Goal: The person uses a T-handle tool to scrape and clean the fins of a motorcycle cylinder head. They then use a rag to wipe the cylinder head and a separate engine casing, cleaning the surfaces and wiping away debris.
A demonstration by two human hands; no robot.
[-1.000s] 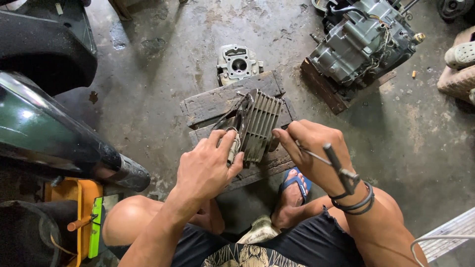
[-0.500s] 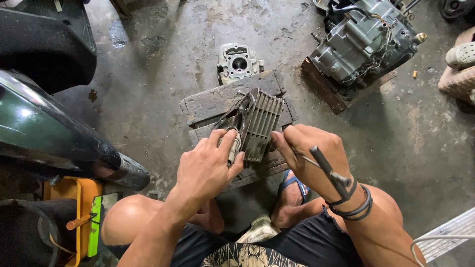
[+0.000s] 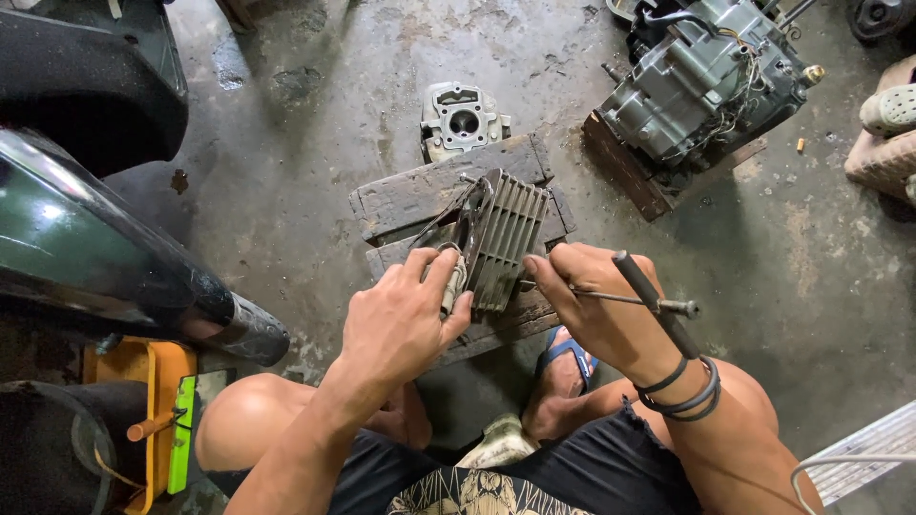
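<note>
Left hand (image 3: 401, 319): fingers curled, pressed against the finned cylinder (image 3: 506, 238), which is stood on the wooden block (image 3: 420, 195). Right hand (image 3: 596, 305): fingers clenched round a thin T-handled tool (image 3: 649, 300), tip beside the cylinder. Engine (image 3: 706, 81) sits far right.

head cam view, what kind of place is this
Most likely a small motorcycle repair workshop, worked on the floor: an engine block sits on stained concrete, a cylinder head lies nearby, and the hands work a finned cylinder on wooden planks.
</note>
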